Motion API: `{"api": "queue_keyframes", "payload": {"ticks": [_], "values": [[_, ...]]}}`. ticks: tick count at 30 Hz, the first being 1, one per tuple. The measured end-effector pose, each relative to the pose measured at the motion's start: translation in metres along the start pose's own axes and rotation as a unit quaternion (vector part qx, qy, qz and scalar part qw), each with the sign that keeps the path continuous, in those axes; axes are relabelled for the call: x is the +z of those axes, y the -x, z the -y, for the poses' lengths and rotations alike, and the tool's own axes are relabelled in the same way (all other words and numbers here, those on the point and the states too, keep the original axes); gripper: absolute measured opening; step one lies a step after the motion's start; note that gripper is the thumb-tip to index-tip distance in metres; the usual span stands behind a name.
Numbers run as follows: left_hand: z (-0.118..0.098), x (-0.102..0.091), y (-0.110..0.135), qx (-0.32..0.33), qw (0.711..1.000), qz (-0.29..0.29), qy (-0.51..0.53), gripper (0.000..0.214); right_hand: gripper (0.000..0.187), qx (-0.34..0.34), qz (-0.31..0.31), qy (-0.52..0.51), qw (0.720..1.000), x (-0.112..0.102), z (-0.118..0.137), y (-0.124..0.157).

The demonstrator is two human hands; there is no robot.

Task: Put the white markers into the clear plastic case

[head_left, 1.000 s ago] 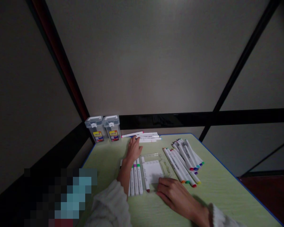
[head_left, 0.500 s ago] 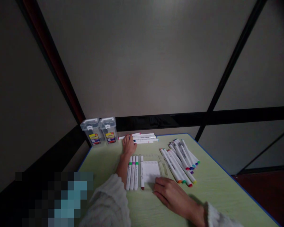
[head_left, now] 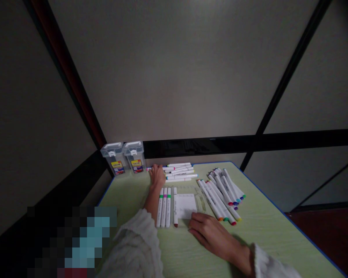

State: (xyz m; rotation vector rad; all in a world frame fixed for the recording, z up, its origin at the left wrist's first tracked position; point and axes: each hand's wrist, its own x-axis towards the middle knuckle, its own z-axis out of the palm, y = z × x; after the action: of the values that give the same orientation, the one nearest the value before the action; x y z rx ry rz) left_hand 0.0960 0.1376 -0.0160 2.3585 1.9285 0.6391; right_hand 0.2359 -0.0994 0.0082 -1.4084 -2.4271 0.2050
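At the far side of the table, my left hand [head_left: 157, 175] has its fingers curled over a white marker with pink ends [head_left: 170, 168]. Several more white markers [head_left: 181, 174] lie loosely beside it. Nearer to me lies a clear plastic case [head_left: 201, 202] with a white paper inside and one brown-tipped marker [head_left: 175, 208] along its left side. My right hand [head_left: 207, 233] has its fingers bent against the front right corner of this case; its fingertips are partly hidden. Left of the case, three white markers with green and purple bands [head_left: 164, 208] lie side by side.
Two clear lidded boxes [head_left: 113, 162] with yellow labels stand at the table's back left corner. On the right lies a heap of white markers with coloured ends [head_left: 220, 193]. A grey panelled wall [head_left: 174, 85] rises behind the table [head_left: 266, 231].
The pink-ended marker at my left hand has gone from tilted to nearly level. The markers beside it are spread further apart. My right hand stays at the case; the view has shifted slightly.
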Motion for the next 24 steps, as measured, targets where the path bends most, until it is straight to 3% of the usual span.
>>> {"api": "queue_keyframes", "payload": {"ticks": [15, 20, 24], "values": [[-0.002, -0.009, -0.002, 0.03, 0.998, -0.046, 0.032, 0.032, 0.02, -0.02, 0.002, 0.027, 0.999, 0.0, -0.001, -0.001], [-0.009, -0.025, 0.004, 0.068, 0.992, -0.086, 0.057, 0.033, 0.022, -0.052, -0.016, 0.045, 0.997, -0.001, -0.003, 0.0], [-0.013, -0.046, 0.017, 0.097, 0.989, -0.044, 0.105, 0.03, 0.023, -0.061, -0.02, 0.045, 0.997, -0.002, -0.006, 0.001]]}}
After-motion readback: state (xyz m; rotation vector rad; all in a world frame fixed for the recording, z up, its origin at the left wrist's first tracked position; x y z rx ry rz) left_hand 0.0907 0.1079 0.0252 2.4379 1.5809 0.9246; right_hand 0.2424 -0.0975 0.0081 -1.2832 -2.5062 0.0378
